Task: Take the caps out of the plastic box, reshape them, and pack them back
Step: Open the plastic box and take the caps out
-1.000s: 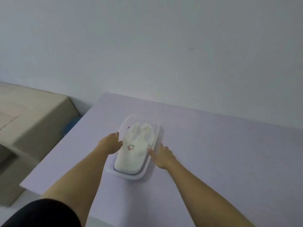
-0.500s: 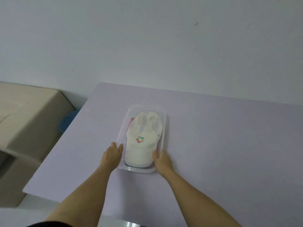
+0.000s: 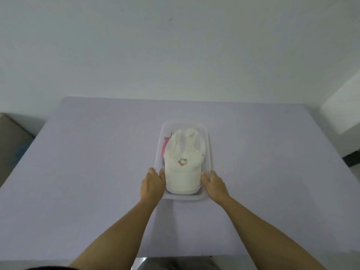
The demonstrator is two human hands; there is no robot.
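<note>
**Lilac table, clear box held at both sides**

Pale lilac covered the table [image 3: 87,182], which stood against a plain white wall [image 3: 175,55]; near its middle sat the plastic box [image 3: 208,145], clear and oblong, its long side running away from the person. A white cap [image 3: 183,151] lay on top inside it, brim toward the person, a many-coloured logo [image 3: 182,161] on its front; red fabric [image 3: 167,139] showed under it at the far left, though what lay beneath could not be told. The left hand [image 3: 153,185] gripped the box's near left wall, thumb inside beside the brim, fingers curled outside; the right hand [image 3: 214,185] gripped the near right wall the same way. Both bare forearms reached in from the lower edge; a beige block [image 3: 11,137] stood off the table's left.
</note>
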